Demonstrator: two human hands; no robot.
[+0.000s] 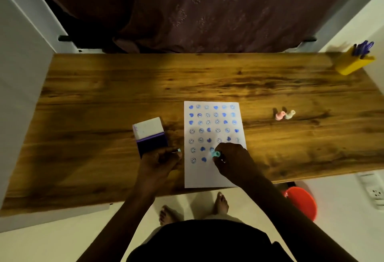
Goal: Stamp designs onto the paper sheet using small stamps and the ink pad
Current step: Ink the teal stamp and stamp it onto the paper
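Observation:
A white paper sheet (215, 174) lies on the wooden table (104, 95), covered with rows of blue hearts and smiley prints. My right hand (232, 158) grips a small teal stamp (216, 154) over the sheet's lower rows. An open ink pad (150, 137) with a white lid and purple base sits left of the sheet. My left hand (161, 161) rests at the pad's near edge, pinching a small pale teal piece (178, 150); what it is I cannot tell. Two more small stamps, one pink (279, 115) and one cream (289, 114), lie right of the sheet.
A yellow holder (353, 63) with purple pens stands at the far right corner. A dark curtain (207, 12) hangs behind the table. Below the near edge are a red bucket (301, 201) and my bare feet on the floor.

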